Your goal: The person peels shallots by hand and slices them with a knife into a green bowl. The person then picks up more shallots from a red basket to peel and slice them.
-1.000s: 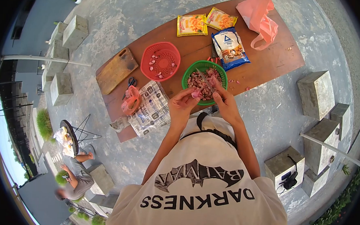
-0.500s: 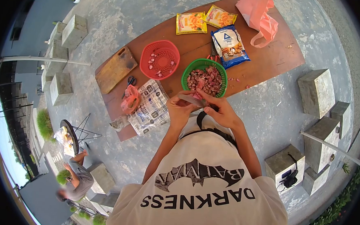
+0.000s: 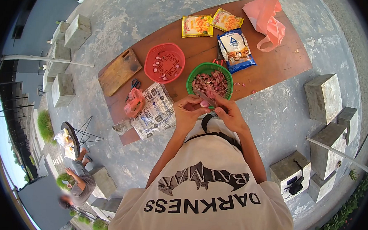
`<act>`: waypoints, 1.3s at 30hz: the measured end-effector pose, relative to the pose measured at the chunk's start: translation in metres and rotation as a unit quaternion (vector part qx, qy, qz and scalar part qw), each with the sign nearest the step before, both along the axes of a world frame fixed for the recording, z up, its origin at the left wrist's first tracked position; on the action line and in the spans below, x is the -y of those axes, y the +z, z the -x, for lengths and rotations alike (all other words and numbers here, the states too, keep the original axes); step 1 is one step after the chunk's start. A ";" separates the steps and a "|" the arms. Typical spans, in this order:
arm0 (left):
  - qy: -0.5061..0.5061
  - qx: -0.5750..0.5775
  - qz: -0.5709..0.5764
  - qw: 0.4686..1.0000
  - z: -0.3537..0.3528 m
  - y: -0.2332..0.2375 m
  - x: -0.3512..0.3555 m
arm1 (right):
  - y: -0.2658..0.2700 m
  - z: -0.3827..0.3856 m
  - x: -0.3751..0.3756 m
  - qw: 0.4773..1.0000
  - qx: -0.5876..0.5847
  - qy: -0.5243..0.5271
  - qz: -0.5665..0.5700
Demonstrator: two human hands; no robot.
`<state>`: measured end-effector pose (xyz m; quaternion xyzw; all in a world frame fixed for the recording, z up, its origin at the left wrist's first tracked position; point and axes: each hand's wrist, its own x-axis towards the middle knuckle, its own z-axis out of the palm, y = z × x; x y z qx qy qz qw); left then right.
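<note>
My left hand (image 3: 187, 109) pinches a small pink shallot (image 3: 204, 103) between its fingertips. My right hand (image 3: 232, 116) is closed on a small knife (image 3: 205, 97), its blade lying across the shallot; the handle is mostly hidden by the fingers. Both hands meet at the near rim of a green basket (image 3: 188, 82) filled with reddish-brown shallots (image 3: 213, 81). Beyond my left hand, a red basket (image 3: 153, 55) holds several pale pink bulbs (image 3: 164, 77) scattered on its bottom.
The wooden table (image 3: 278, 63) also bears a cutting board (image 3: 119, 72), scissors (image 3: 135, 84), a red plastic bag (image 3: 134, 103), newspaper (image 3: 154, 113), two yellow packets (image 3: 197, 26), a blue-white packet (image 3: 237, 49) and a pink bag (image 3: 264, 21). A person (image 3: 82, 186) sits at left; concrete stools (image 3: 324, 97) stand around.
The knife blade has swung away from my left side and now points more toward the green basket. The shallot shows more clearly between my fingers. Both hands stay close together.
</note>
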<state>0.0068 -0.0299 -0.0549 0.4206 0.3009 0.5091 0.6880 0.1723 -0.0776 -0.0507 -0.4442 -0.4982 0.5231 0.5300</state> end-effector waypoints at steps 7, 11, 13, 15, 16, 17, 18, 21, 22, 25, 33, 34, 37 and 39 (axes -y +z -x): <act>0.005 -0.211 -0.043 0.976 0.005 0.003 -0.006 | 0.032 -0.006 0.004 0.994 0.065 0.072 0.046; -0.007 -0.226 -0.062 0.972 0.006 0.005 -0.008 | 0.042 -0.005 0.001 0.992 0.109 0.057 0.023; -0.015 -0.251 -0.080 0.964 0.005 0.006 -0.008 | 0.048 -0.003 -0.001 0.992 0.118 0.044 -0.012; 0.003 -0.175 0.011 0.985 0.003 0.009 -0.009 | 0.048 -0.001 -0.001 0.990 0.132 0.039 -0.007; 0.001 -0.175 0.011 0.985 0.000 0.013 -0.008 | 0.048 -0.001 -0.001 0.989 0.146 0.036 -0.001; -0.007 -0.131 0.044 0.990 -0.003 0.019 -0.006 | 0.047 0.000 -0.002 0.989 0.147 0.034 -0.002; -0.015 -0.087 0.076 0.993 -0.006 0.023 -0.006 | 0.043 0.001 -0.004 0.988 0.151 0.011 -0.040; -0.028 -0.084 0.050 0.995 -0.005 0.010 -0.006 | 0.033 0.004 -0.002 0.991 0.115 -0.026 -0.058; -0.032 -0.084 0.050 0.995 -0.007 0.004 -0.006 | 0.031 0.004 0.000 0.996 0.073 -0.039 -0.039; -0.027 0.038 0.009 0.999 -0.014 -0.004 -0.007 | 0.026 0.002 0.004 0.998 -0.005 -0.052 0.029; -0.120 0.044 0.009 0.992 -0.020 0.012 -0.009 | 0.015 -0.009 0.010 0.986 -0.050 -0.129 0.089; -0.122 0.045 0.010 0.991 -0.021 0.009 -0.009 | 0.012 -0.011 0.011 0.983 -0.052 -0.148 0.098; -0.111 0.045 0.007 0.993 -0.019 0.000 -0.008 | 0.008 -0.021 0.019 0.972 -0.090 -0.153 0.155; -0.108 0.037 0.029 0.993 -0.017 -0.002 -0.010 | 0.007 -0.023 0.022 0.971 -0.097 -0.149 0.162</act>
